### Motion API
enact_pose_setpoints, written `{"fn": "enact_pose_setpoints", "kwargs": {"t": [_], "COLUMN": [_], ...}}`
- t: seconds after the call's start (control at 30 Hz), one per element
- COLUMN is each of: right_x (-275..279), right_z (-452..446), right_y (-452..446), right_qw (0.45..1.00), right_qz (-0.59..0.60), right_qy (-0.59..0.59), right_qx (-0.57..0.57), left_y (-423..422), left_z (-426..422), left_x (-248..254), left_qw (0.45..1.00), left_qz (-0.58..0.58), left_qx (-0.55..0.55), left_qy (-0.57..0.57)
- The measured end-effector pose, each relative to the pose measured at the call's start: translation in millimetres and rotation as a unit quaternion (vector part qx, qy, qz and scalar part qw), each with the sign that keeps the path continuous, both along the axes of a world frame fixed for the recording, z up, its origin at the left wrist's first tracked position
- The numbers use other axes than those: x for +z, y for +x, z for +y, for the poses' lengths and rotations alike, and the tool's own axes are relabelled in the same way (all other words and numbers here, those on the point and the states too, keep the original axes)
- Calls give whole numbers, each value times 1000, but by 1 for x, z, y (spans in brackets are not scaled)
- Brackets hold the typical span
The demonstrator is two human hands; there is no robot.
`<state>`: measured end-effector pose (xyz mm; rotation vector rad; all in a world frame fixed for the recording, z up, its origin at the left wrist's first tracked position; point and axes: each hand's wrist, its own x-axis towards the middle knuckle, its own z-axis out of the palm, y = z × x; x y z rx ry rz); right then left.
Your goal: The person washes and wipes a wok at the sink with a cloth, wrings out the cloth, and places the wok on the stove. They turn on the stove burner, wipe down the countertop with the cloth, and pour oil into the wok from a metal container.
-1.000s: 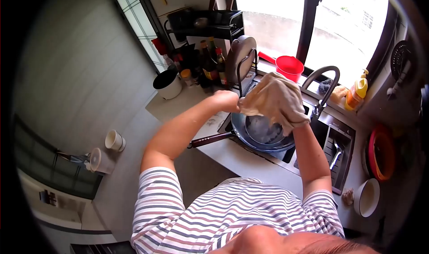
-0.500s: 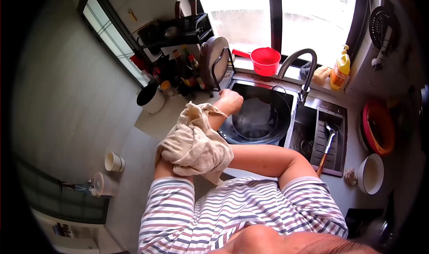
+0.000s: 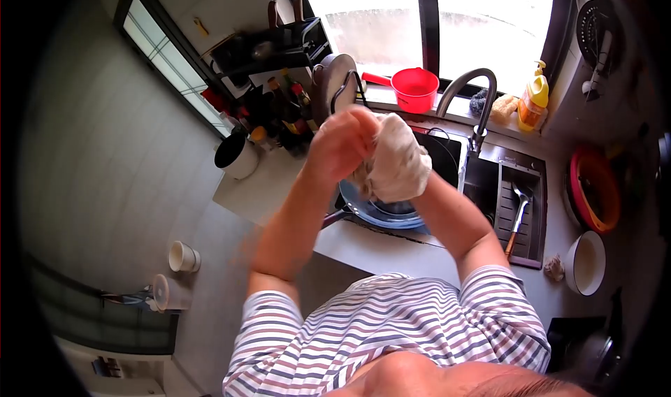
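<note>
My left hand (image 3: 342,144) is raised over the left part of the sink, blurred, with its fingers curled against the edge of a beige cloth (image 3: 397,161). That cloth is bunched over my right hand, hiding its fingers, and it moves with the hand. Beneath both hands lies a dark wok (image 3: 391,217) with a long handle, its inside mostly covered by the cloth and my arms.
A curved faucet (image 3: 481,82) stands behind the sink. On the sill are a red dipper (image 3: 415,89) and a yellow bottle (image 3: 533,102). A spatula (image 3: 518,219) lies on the drain tray, with a white bowl (image 3: 586,263) to its right. Bottles (image 3: 288,110) stand at left.
The cloth was round my left forearm half a second ago; my right hand has brought it up and right to my left hand. My left hand has risen slightly leftward from over the wok.
</note>
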<state>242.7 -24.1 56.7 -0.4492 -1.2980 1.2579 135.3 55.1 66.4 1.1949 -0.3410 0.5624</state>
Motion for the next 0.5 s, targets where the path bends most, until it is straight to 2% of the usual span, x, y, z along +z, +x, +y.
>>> {"fn": "enact_pose_setpoints", "kwargs": {"t": [0.07,0.1,0.13,0.2,0.23,0.27,0.3,0.33,0.37,0.43,0.5], "right_x": [-21,-33,-45,-62,-62,-52,-25,3,12,8,1], "right_z": [1,5,6,-4,-30,-57,-66,-77,-84,-81,-56], "right_y": [-32,-46,-62,-99,-121,-135,-116,-95,-94,-116,-131], "right_qw": [996,991,985,966,834,547,652,703,766,801,781], "right_qz": [-16,-25,-38,-63,-410,-677,-699,-668,-562,-450,-453], "right_qy": [-64,-95,-128,-195,-103,10,132,242,303,395,419], "right_qx": [-59,-88,-114,-157,-356,-492,-262,-12,75,-6,-94], "left_y": [14,16,13,-5,-12,-23,-35,-42,-44,-39,-34], "left_z": [-34,-21,-12,20,27,39,56,67,68,60,50], "left_x": [40,39,35,12,10,-1,-16,-25,-30,-43,-53], "left_qw": [956,954,928,893,870,867,844,821,821,763,784], "left_qz": [-110,-116,-116,-74,-47,-49,-45,-41,-42,12,53], "left_qx": [82,119,169,250,318,326,362,394,394,462,426], "left_qy": [-258,-249,-312,-367,-375,-373,-393,-411,-411,-452,-449]}}
